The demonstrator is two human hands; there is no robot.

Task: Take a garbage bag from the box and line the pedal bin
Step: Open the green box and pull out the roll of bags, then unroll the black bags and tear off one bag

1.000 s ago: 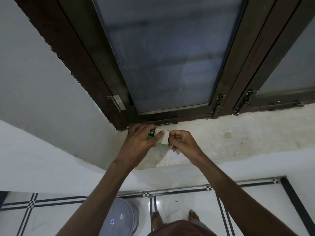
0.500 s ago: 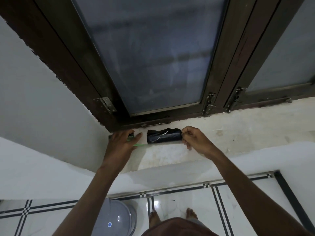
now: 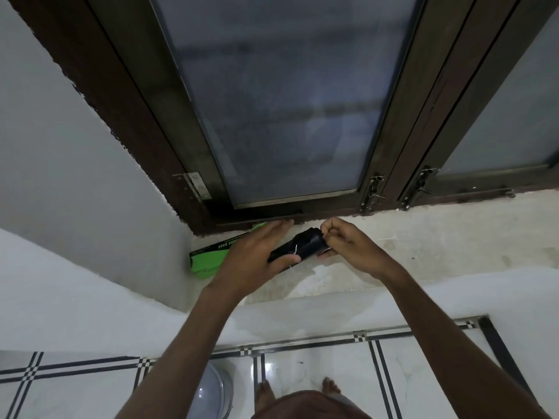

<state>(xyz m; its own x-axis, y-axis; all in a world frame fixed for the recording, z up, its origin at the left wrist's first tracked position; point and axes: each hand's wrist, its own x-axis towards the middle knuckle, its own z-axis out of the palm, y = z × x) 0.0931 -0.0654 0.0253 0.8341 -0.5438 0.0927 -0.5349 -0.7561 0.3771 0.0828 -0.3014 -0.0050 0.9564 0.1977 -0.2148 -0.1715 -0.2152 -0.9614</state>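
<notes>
Centrally, just below the middle of the frame, a black roll of garbage bags (image 3: 298, 247) is held between both hands above a pale window sill (image 3: 438, 246). The roll's lower left end is gripped by the left hand (image 3: 254, 258), with the thumb pressed under it and the fingers stretched flat over its top toward the window frame. The roll's upper right end is pinched by the right hand (image 3: 348, 244), whose fingertips are curled tightly together on the black plastic. A thin white thread is seen around the middle of the roll.

Just left of the left hand, and partly hidden behind it, a green and black box (image 3: 208, 257) is lying on the sill, in the corner where the sill meets the white wall (image 3: 75, 164). White lettering is printed on its black edge.

Above the hands, the upper half of the frame is filled by a dark window frame (image 3: 145, 95) with frosted glass (image 3: 278, 95). A metal hinge and latches are fixed along its lower rail.

At the bottom of the frame, a white tiled floor (image 3: 317, 361) with black lines is seen, and a grey pedal bin (image 3: 211, 397) with its lid down is standing on it at lower centre, beside the person's bare feet (image 3: 331, 390).
</notes>
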